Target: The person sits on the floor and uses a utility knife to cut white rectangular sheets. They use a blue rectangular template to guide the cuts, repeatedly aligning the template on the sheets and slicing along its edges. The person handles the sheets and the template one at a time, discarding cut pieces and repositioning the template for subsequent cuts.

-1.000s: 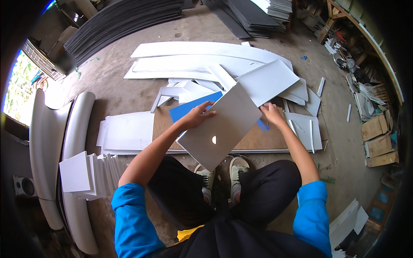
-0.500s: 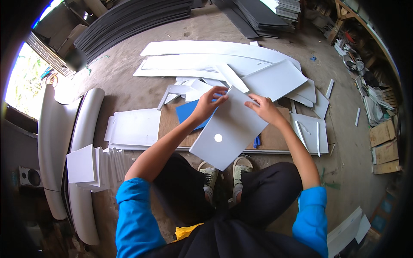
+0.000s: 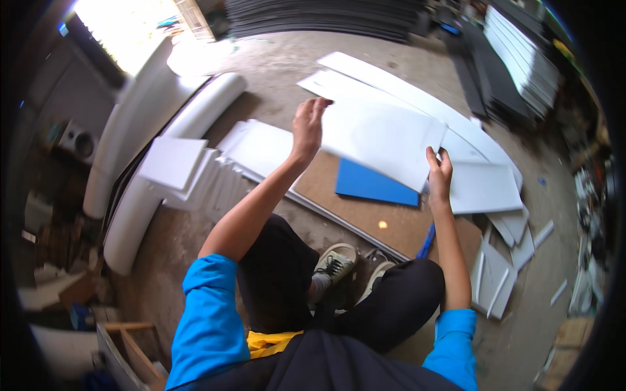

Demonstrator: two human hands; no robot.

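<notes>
I hold a flat white rectangular sheet (image 3: 381,140) up in the air in front of me. My left hand (image 3: 308,124) grips its upper left edge, and my right hand (image 3: 438,171) grips its lower right corner. Under it, a blue panel (image 3: 375,186) lies on a brown board (image 3: 391,218) on the ground. I am seated with my legs in black trousers and light sneakers (image 3: 336,260) drawn in below the board.
Long white sheets (image 3: 417,98) and offcuts (image 3: 495,274) lie beyond and right of the board. A stack of white sheets (image 3: 189,173) sits to the left beside rounded white moulded parts (image 3: 163,137). Dark panel stacks (image 3: 326,16) line the back.
I have lifted the white sheet off the board and swung it up and to the left, uncovering the blue panel. The view has turned to the left.
</notes>
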